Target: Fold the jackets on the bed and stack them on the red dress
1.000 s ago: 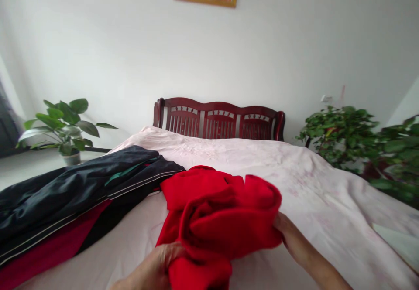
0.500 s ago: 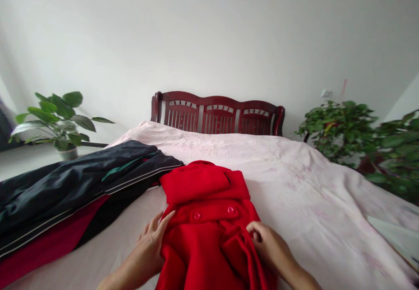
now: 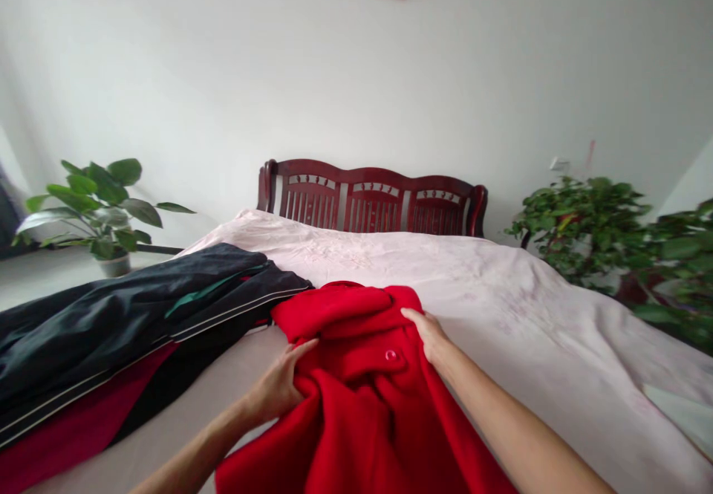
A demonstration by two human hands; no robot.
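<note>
A red coat (image 3: pixel 356 412) with a button showing on its back strap lies along the bed, its upper part folded over at the far end. On its left side my left hand (image 3: pixel 281 382) grips the cloth, thumb on top and the other fingers partly hidden under it. My right hand (image 3: pixel 428 333) is closed on the coat's right edge, higher up near the folded part. The cloth between my hands is bunched, and its near end runs out of view at the bottom.
Dark trousers (image 3: pixel 212 308) with white piping and a magenta panel lie left of the coat. Beneath is a pale bedsheet (image 3: pixel 518 375). A dark red wooden headboard (image 3: pixel 373 197) stands at the back, with potted plants (image 3: pixel 111 204) on the left and leafy plants (image 3: pixel 590 219) on the right.
My right hand has moved up along the coat's right edge. My left hand has shifted slightly inward and taken hold of the cloth, which now bunches and covers one button.
</note>
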